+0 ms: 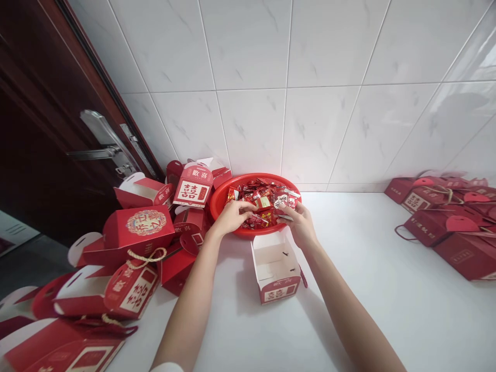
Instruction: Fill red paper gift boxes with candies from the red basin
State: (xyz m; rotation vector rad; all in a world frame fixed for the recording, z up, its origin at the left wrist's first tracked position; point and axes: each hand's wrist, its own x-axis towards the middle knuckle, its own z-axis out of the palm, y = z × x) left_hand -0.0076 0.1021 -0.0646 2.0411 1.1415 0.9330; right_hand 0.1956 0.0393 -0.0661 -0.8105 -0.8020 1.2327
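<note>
Hands [265, 219] in red basket [229, 233] | open box [276, 268] near

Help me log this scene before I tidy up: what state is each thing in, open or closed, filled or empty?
Front box: upright, open, no sweets visible inside
Basket: filled with sweets
Sweets: wrapped
Left-side boxes: piled, several open
Right-side boxes: grouped, apparently closed
Left hand, right hand: at the sweets, grip unclear
</note>
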